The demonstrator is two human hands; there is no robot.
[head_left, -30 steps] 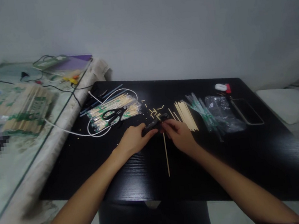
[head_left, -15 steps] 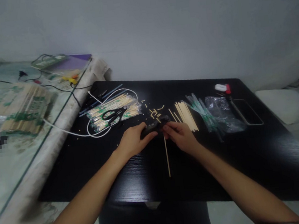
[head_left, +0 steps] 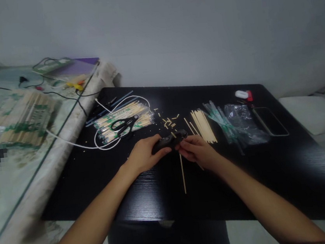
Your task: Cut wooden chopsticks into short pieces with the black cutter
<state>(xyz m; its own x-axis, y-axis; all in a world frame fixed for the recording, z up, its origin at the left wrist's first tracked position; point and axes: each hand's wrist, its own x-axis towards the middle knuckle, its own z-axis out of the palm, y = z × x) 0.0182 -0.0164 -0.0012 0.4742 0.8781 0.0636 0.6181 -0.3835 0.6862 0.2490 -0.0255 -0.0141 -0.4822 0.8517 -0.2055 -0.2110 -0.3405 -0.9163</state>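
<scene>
My left hand (head_left: 142,153) is closed around a dark hand tool (head_left: 165,142), whose kind I cannot make out. Close against the tool's head, my right hand (head_left: 196,149) pinches a thin wooden stick (head_left: 200,167); its lower end shows below the hand. A short wooden end (head_left: 173,134) shows at the tool's head. Another wooden stick (head_left: 183,176) points towards me below the hands. Cut stick pieces (head_left: 168,123) lie scattered just beyond the tool. Right of them is a row of wooden sticks (head_left: 203,127).
Wrapped chopsticks (head_left: 124,120) lie at left on the black table (head_left: 245,175), with scissors (head_left: 124,126) and a white cable (head_left: 99,147). Plastic wrappers (head_left: 242,124), a phone (head_left: 270,121) and a white case (head_left: 241,95) are at right. A bigger chopstick pack (head_left: 27,118) sits further left.
The tool has shifted slightly towards me, and a short wooden end now shows at its head. A stick end has come into view below my right hand.
</scene>
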